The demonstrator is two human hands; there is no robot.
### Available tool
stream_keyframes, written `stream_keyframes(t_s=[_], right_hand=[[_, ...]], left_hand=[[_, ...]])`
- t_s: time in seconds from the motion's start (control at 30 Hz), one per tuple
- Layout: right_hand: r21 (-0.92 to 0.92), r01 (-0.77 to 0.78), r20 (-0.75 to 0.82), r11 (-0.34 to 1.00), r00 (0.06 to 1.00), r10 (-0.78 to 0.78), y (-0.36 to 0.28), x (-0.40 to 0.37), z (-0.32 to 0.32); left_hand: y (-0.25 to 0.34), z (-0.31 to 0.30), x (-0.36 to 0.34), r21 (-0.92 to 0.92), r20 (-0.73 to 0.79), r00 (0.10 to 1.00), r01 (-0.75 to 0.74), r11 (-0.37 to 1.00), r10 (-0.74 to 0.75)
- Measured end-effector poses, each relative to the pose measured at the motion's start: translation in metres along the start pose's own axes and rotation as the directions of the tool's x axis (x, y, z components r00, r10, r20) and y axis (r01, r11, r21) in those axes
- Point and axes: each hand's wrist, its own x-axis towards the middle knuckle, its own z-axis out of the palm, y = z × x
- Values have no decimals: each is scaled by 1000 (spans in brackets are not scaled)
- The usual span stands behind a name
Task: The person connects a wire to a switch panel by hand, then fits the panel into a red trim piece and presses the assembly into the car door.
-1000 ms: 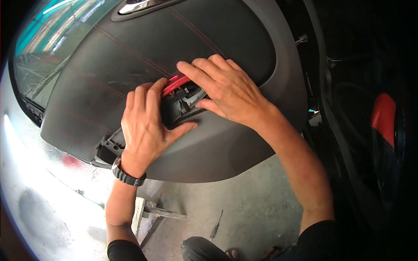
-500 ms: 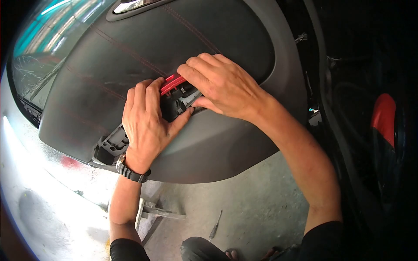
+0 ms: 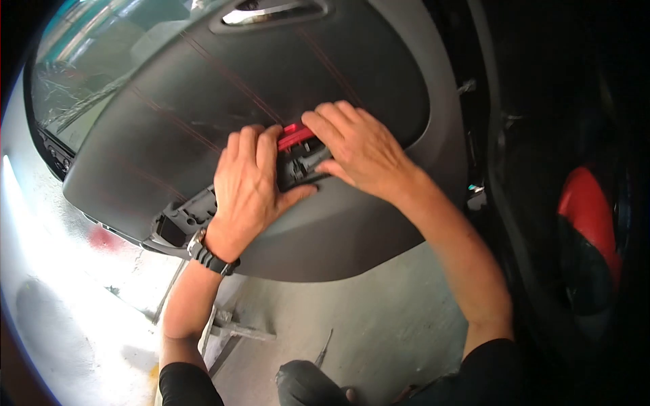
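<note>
A dark car door trim panel with red stitching fills the middle of the view. In a recess at its centre sits a red plastic piece above a grey-black fitting. My left hand lies flat on the panel, its fingers curled onto the left side of that fitting and its thumb under it. My right hand presses on the fitting from the right, fingertips on the red piece. A black watch is on my left wrist.
A chrome door handle is set in the panel's top. The door window glass is at upper left. Below lies a grey concrete floor with a screwdriver and a wooden piece. A red and black seat shows at right.
The view has shifted, so the panel and both hands sit a little further right and the door handle shows more. Both hands have closed in tighter around the red piece and fitting.
</note>
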Motion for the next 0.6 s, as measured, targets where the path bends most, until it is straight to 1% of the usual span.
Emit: stream_keyframes(t_s=[0.1, 0.2, 0.3, 0.4, 0.5, 0.53, 0.57, 0.6], right_hand=[[129, -68, -22, 989, 997, 71, -5, -8, -3], [174, -92, -63, 981, 993, 104, -7, -16, 0], [231, -176, -74, 957, 977, 198, -8, -20, -1], [269, -226, -102, 936, 960, 260, -10, -30, -7], [255, -305, -155, 918, 924, 350, -16, -54, -20], [253, -318, -159, 914, 918, 363, -15, -62, -20], [232, -349, -159, 908, 907, 390, -18, -71, -21], [166, -406, -160, 899, 888, 431, -19, -88, -30]], left_hand=[[1, -8, 0, -98, 52, 998, 39, 994, -34], [2, -12, -1, -51, 39, 999, 29, 998, -27], [5, -11, -6, -54, 45, 998, 35, 998, -32], [4, -12, -11, -119, 4, 999, 52, 991, -52], [3, -21, -23, -113, -127, 992, 3, 994, -17], [4, -20, -34, -170, -141, 990, -16, 985, -8], [3, -20, -54, -209, -109, 994, -20, 978, -3], [2, -14, -81, -289, -91, 996, -52, 956, 27]])
